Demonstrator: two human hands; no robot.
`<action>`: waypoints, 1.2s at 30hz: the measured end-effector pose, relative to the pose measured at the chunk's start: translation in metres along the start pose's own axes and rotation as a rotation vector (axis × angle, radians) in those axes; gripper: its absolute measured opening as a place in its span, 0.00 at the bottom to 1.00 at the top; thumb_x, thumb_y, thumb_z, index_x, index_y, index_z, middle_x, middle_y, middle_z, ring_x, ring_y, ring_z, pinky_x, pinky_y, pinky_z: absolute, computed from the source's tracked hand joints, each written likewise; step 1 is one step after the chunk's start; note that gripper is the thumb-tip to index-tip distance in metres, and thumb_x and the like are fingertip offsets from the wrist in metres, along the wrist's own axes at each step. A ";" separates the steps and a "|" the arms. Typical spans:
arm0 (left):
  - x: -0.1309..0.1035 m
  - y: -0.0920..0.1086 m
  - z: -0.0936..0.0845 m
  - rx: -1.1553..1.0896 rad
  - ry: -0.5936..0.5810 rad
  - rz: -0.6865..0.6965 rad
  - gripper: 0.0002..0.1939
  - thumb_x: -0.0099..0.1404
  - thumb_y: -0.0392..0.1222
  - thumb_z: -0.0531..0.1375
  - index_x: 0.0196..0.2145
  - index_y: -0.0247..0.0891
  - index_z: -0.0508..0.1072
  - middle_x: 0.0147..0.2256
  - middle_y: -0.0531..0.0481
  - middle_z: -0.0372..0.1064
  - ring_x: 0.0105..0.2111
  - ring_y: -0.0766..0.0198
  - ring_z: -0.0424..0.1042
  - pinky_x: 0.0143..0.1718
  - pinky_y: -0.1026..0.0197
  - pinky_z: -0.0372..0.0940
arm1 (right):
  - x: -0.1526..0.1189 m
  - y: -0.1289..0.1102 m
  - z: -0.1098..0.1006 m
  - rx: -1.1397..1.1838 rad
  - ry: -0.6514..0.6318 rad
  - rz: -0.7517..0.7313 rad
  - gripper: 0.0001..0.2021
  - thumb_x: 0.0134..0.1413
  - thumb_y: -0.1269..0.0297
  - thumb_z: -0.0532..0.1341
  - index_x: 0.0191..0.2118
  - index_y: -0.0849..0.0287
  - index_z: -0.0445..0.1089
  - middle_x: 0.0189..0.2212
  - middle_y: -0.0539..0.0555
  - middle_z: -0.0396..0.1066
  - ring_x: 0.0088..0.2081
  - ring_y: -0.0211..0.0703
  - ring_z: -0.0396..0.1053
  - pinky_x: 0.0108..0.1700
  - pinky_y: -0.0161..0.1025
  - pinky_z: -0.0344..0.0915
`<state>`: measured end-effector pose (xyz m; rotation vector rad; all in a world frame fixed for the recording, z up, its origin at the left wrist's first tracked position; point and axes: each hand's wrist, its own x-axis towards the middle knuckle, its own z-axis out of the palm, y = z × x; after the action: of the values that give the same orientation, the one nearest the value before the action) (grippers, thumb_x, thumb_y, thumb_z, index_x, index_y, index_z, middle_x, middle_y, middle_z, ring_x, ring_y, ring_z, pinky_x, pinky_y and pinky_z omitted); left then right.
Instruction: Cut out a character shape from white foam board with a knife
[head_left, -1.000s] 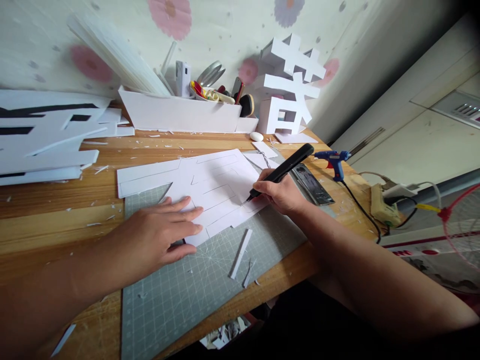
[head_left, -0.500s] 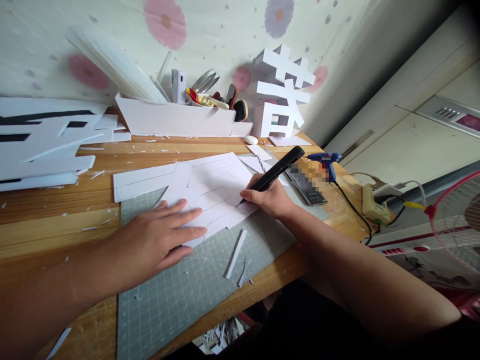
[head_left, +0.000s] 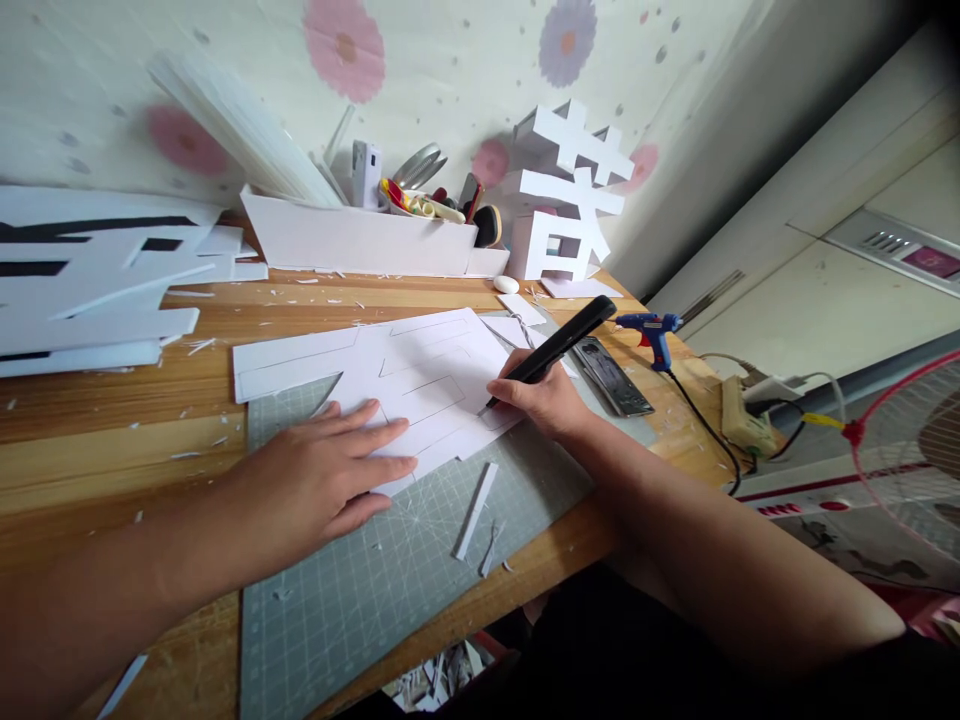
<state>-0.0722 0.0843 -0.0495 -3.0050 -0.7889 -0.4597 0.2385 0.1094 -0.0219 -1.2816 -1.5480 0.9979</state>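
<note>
A white foam board (head_left: 427, 360) with thin drawn or cut outlines lies on the grey cutting mat (head_left: 337, 620). My left hand (head_left: 337, 470) rests flat on the board's lower left part, fingers spread. In my right hand (head_left: 544, 395) is a black utility knife (head_left: 566, 335), held like a pen. Its tip touches the board near the right edge, beside an outlined shape. My right fingers are wrapped round the knife's lower end and hide part of it. A narrow white strip (head_left: 475, 510) and a thin scrap (head_left: 490, 548) lie on the mat in front.
A blue glue gun (head_left: 652, 335) and a dark phone (head_left: 611, 375) lie to the right, near a power strip (head_left: 746, 415) and fan (head_left: 911, 450). Behind stand a white holder box (head_left: 360, 240) and a white built-up character (head_left: 570, 190). Cut white pieces (head_left: 90, 280) are piled left.
The camera view has shifted slightly, moving most things a little to the right. Both hands keep their places on the board, and the knife tip stays near the same spot.
</note>
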 end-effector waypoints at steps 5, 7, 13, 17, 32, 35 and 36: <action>0.002 0.003 -0.003 -0.024 -0.052 -0.057 0.16 0.72 0.47 0.57 0.55 0.61 0.75 0.63 0.55 0.68 0.62 0.43 0.68 0.59 0.35 0.67 | -0.007 -0.005 -0.005 0.172 0.162 -0.097 0.18 0.41 0.50 0.74 0.27 0.56 0.71 0.20 0.46 0.67 0.24 0.37 0.65 0.27 0.38 0.67; 0.003 0.005 -0.005 -0.012 -0.062 -0.051 0.17 0.72 0.46 0.56 0.55 0.60 0.75 0.63 0.53 0.68 0.61 0.41 0.69 0.57 0.33 0.68 | -0.014 -0.007 -0.005 0.223 0.172 -0.069 0.18 0.42 0.50 0.74 0.33 0.55 0.73 0.23 0.46 0.67 0.25 0.39 0.69 0.29 0.40 0.72; 0.005 0.009 -0.008 -0.005 -0.064 -0.057 0.18 0.72 0.45 0.55 0.56 0.59 0.74 0.63 0.52 0.68 0.62 0.39 0.68 0.58 0.32 0.68 | -0.035 -0.003 0.000 0.180 0.163 -0.053 0.15 0.48 0.54 0.71 0.36 0.55 0.70 0.26 0.47 0.69 0.25 0.37 0.69 0.30 0.40 0.73; 0.005 0.010 -0.008 -0.011 -0.063 -0.065 0.18 0.72 0.45 0.55 0.56 0.59 0.75 0.62 0.52 0.69 0.62 0.39 0.68 0.58 0.33 0.68 | -0.040 0.004 0.001 0.006 0.160 -0.110 0.12 0.52 0.55 0.68 0.36 0.55 0.68 0.25 0.48 0.69 0.26 0.39 0.68 0.28 0.39 0.68; 0.004 0.008 -0.008 -0.008 -0.067 -0.067 0.18 0.74 0.48 0.53 0.57 0.62 0.73 0.64 0.56 0.66 0.63 0.41 0.66 0.60 0.34 0.66 | -0.045 0.004 0.009 -0.239 0.250 -0.268 0.07 0.51 0.61 0.65 0.34 0.53 0.67 0.27 0.49 0.70 0.30 0.42 0.70 0.36 0.43 0.69; 0.004 0.009 -0.008 0.017 -0.041 -0.052 0.19 0.74 0.47 0.51 0.56 0.61 0.74 0.63 0.55 0.68 0.63 0.42 0.67 0.59 0.35 0.68 | -0.045 0.004 0.009 -0.238 0.243 -0.264 0.06 0.52 0.61 0.64 0.34 0.53 0.67 0.27 0.49 0.70 0.30 0.42 0.69 0.36 0.43 0.69; 0.004 0.009 -0.008 0.019 -0.035 -0.047 0.19 0.74 0.48 0.51 0.56 0.61 0.75 0.63 0.55 0.68 0.62 0.42 0.68 0.58 0.35 0.68 | -0.045 0.004 0.009 -0.239 0.240 -0.257 0.06 0.52 0.60 0.64 0.34 0.53 0.66 0.27 0.49 0.70 0.30 0.42 0.69 0.36 0.43 0.69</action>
<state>-0.0672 0.0777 -0.0404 -2.9906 -0.8621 -0.3988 0.2356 0.0656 -0.0339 -1.2711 -1.6269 0.4890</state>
